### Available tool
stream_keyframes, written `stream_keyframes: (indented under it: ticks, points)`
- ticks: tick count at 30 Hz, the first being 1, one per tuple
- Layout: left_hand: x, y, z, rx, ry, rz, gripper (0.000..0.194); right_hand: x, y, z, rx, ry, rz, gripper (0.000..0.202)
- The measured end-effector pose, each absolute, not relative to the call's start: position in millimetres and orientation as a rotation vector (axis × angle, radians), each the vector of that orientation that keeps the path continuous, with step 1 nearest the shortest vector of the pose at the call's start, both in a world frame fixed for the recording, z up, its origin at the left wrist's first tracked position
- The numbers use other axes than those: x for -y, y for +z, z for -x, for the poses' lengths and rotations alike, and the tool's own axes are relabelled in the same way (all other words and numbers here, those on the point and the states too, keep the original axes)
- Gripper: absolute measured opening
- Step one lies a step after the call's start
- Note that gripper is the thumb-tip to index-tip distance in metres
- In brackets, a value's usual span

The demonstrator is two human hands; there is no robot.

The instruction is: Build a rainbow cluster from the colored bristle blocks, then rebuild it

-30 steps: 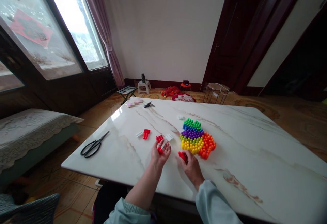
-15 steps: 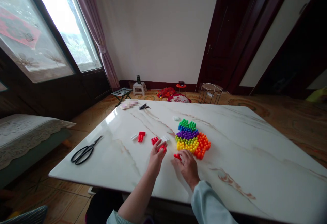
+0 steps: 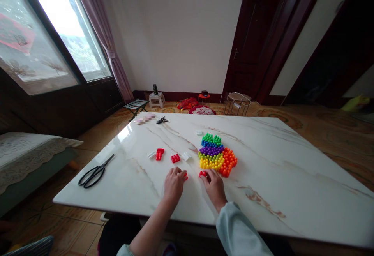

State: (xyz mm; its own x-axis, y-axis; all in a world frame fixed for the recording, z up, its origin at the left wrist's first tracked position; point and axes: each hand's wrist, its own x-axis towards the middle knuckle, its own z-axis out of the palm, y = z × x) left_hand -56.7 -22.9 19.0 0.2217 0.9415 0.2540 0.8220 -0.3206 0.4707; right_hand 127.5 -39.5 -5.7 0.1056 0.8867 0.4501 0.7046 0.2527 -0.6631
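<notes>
My left hand (image 3: 174, 184) is closed on a red piece (image 3: 186, 176) that peeks out at its fingertips, low over the table's near part. To its right, my right hand (image 3: 214, 186) pinches another red piece (image 3: 202, 174). Just beyond my right hand lies a cluster of round beads in green, blue, purple, yellow (image 3: 212, 163) and orange (image 3: 228, 162). Red tube-like pieces (image 3: 175, 158) and white ones (image 3: 186, 156) rest beyond my left hand. Farther left are a red group (image 3: 159, 154) and a white piece (image 3: 151, 155).
Black-handled scissors (image 3: 92, 175) lie at the left of the white marbled table (image 3: 263, 143). Dark pliers (image 3: 162, 120) and a blurred pale item (image 3: 144, 118) are near the far edge. A small white piece (image 3: 199, 133) sits behind the beads. Stools stand beyond the table.
My left hand has come down and nearer, its fingers now closed round the red piece. My right hand still holds its red piece, now turned. The view has shifted slightly.
</notes>
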Motion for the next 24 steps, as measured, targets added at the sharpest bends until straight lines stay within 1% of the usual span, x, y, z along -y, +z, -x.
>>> stream_keyframes:
  ticks: [4,6,9,12,14,16,20,24]
  points:
    - [10.7,31.2,74.1,-1.696,0.457,-2.193,0.017,39.2,-7.7,-126.7,1.598,0.307,1.504,0.021]
    - [2.9,35.3,77.1,-1.642,0.423,-2.128,0.016,39.4,-7.6,-126.0,1.595,0.295,1.504,0.021]
    - [-4.9,36.5,69.3,-1.527,0.582,-2.052,0.018,39.9,-7.2,-125.3,1.609,0.25,1.515,0.02]
    - [-3.6,30.2,50.3,-1.414,0.79,-2.009,0.014,39.8,-9.1,-125.8,1.618,0.22,1.516,0.021]
    - [1.2,22.4,37.1,-1.429,0.904,-2.009,0.009,39.2,-11.3,-126.6,1.613,0.196,1.501,0.021]
    - [6.5,13.7,27.1,-1.494,0.998,-1.963,0.009,38.3,-13.0,-127.2,1.606,0.157,1.483,0.022]
    - [11.3,3.0,18.5,-1.544,1.049,-1.863,0.011,36.7,-14.6,-127.2,1.586,0.074,1.467,0.023]
    - [9.2,6.7,14.3,-1.572,0.991,-1.909,0.014,35.6,-17.0,-127.5,1.567,0.034,1.467,0.022]
